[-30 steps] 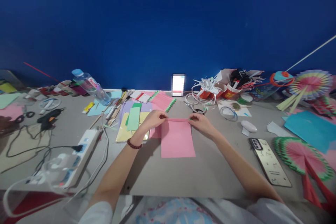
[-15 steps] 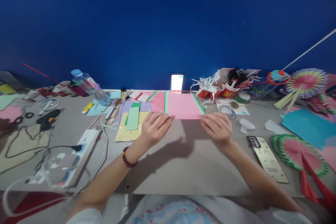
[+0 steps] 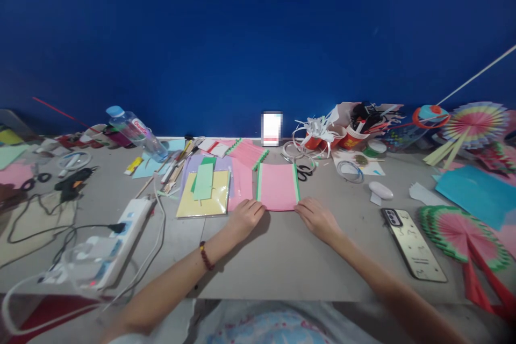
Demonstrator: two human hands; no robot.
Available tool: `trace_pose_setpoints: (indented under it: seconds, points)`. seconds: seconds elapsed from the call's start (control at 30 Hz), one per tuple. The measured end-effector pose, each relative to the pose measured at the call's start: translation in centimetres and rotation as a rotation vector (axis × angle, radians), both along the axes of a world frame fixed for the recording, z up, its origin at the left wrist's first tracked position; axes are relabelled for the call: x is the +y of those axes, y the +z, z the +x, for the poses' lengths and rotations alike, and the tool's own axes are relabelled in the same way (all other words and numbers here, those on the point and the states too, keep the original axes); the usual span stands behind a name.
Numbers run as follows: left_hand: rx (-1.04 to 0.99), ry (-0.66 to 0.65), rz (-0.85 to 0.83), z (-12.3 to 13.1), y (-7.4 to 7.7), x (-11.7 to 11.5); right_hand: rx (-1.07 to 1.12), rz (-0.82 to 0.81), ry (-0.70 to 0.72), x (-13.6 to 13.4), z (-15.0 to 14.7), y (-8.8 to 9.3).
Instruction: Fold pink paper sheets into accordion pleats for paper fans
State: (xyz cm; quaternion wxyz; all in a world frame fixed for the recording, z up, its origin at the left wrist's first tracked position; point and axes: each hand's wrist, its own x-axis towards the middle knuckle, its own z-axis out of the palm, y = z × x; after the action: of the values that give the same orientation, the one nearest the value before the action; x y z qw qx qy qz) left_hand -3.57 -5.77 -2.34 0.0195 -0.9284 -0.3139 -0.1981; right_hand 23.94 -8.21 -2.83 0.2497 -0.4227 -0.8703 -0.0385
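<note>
Pink sheet point(image 3: 277, 187) w/ green strips down its left & right edges lies flat on the tabletop point(image 3: 282, 263), centre, a bit far of both hands. From what I see, the green edging is already on both long sides & the sheet is laid out flat; no fold or pleat shows in it yet, so I'd judge the shaping work is what's left, going by the finished pleated fans at the right point(image 3: 455, 236). Left hand point(image 3: 245, 216) sits palm-down at the near-left corner, fingertips touching the sheet's near edge; right hand point(image 3: 318, 217) mirrors it at the near-right corner, fingers flat & pointing far-left onto the edge. Neither grip is closed on anything: both hands loose & open, pressing or resting rather than pinching, tho I can't tell how hard. Forearms come in from near-left & near-right, wrists low, a bead bracelet point(image 3: 205, 256) on the left one. Just left of the sheet: another pink sheet point(image 3: 241, 188), then a yellow pad point(image 3: 203, 201) w/ a pale green slip point(image 3: 204, 181) on top. Scissors point(image 3: 303, 171) just far-right, phone point(image 3: 413, 244) well to the right, power strip point(image 3: 115, 236) to the left.
</note>
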Motion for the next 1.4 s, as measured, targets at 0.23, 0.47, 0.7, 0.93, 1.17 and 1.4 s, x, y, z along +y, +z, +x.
trace_pose_setpoints:
  seconds: [0.23,0.47,0.7,0.93,1.17,1.4]
  points:
    - [-0.188,0.070,-0.198,0.1,0.1,1.7,0.272,-0.245,-0.089,0.9,0.1,-0.3]
    - [-0.181,0.007,-0.264,-0.1,0.2,3.1,0.356,-0.294,-0.115,1.2,0.0,-0.6]
    - [-0.158,-0.053,-0.242,-0.3,0.9,3.2,0.290,-0.183,-0.095,0.9,0.3,-1.1]
    - [-0.125,-0.023,-0.144,-0.4,0.4,3.0,0.195,-0.126,-0.043,0.9,0.6,-0.9]
    - [-0.144,-0.016,-0.083,-0.4,0.1,2.9,0.078,0.007,-0.046,0.4,0.5,-1.0]
    - [-0.121,-0.015,-0.065,-0.5,-0.1,2.4,-0.022,0.135,-0.103,-0.4,-0.1,-1.3]
